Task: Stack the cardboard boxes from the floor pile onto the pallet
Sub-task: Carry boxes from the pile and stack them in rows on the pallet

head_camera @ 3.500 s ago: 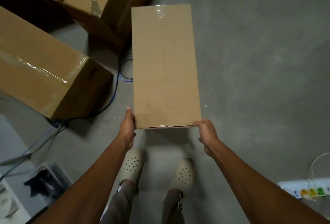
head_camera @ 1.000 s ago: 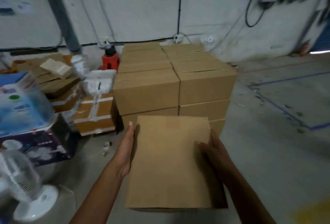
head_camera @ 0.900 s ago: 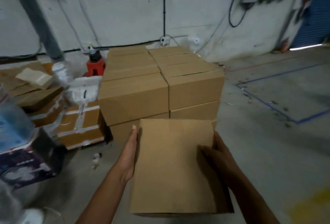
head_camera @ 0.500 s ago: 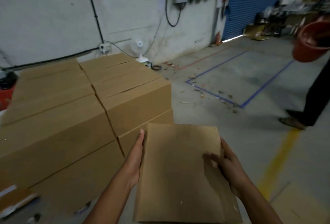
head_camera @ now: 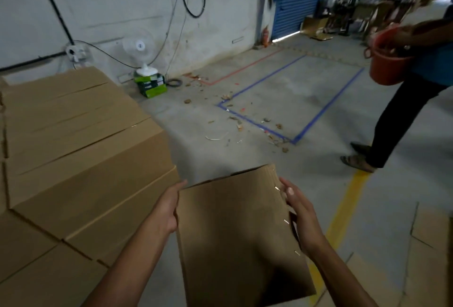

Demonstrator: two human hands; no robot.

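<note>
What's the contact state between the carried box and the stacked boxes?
Apart. Head view: grey floor and the left hand lie between the carried box and the stacked boxes, all along the box's left edge.

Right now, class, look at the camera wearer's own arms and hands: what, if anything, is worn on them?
The left arm and right arm are bare down to the frame edge, so no sleeves show. The left hand and right hand wear no gloves. No watch, ring, band or marking is visible on either.
</note>
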